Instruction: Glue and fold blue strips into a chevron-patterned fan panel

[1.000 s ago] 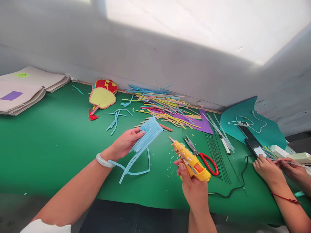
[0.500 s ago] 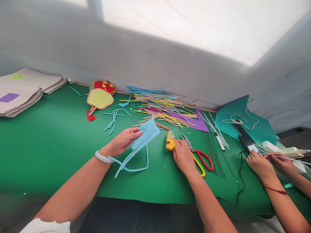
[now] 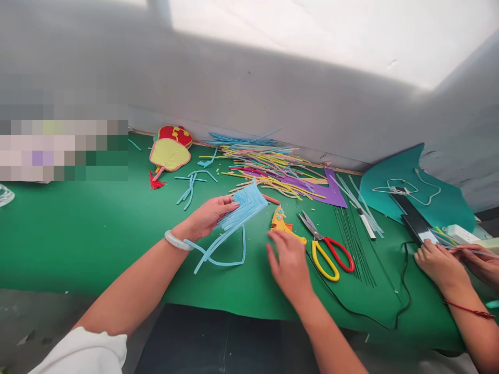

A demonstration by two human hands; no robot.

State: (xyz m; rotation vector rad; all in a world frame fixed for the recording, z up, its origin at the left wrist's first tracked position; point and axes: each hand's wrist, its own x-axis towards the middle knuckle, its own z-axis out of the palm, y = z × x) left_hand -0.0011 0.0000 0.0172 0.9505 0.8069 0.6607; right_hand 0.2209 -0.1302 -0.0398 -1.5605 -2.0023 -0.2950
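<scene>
My left hand (image 3: 210, 215) pinches a light-blue piece made of chenille stems (image 3: 247, 203), bent in nested V shapes and laid side by side. Loose stem ends hang from its lower side toward the table. My right hand (image 3: 289, 262) has its fingers apart and holds nothing. Just beyond those fingers lies a yellow glue gun (image 3: 281, 223) with a dark cord, its nozzle pointing away from me. To its right are scissors (image 3: 322, 240) with one red and one yellow handle, blades spread. Whether my right fingertips touch the glue gun is hard to tell.
Behind is a heap of coloured chenille stems (image 3: 268, 156) on purple sheet (image 3: 336, 193). Two fan-shaped pieces (image 3: 170, 154) with a red tassel lie left of it. At right, another person's hands (image 3: 442, 265) hold stems beside a black device (image 3: 417, 228). A cord crosses the table's front.
My right hand has let go of the glue gun and drawn back toward me, leaving it on the table. My left hand still holds the blue piece. The view has shifted slightly left.
</scene>
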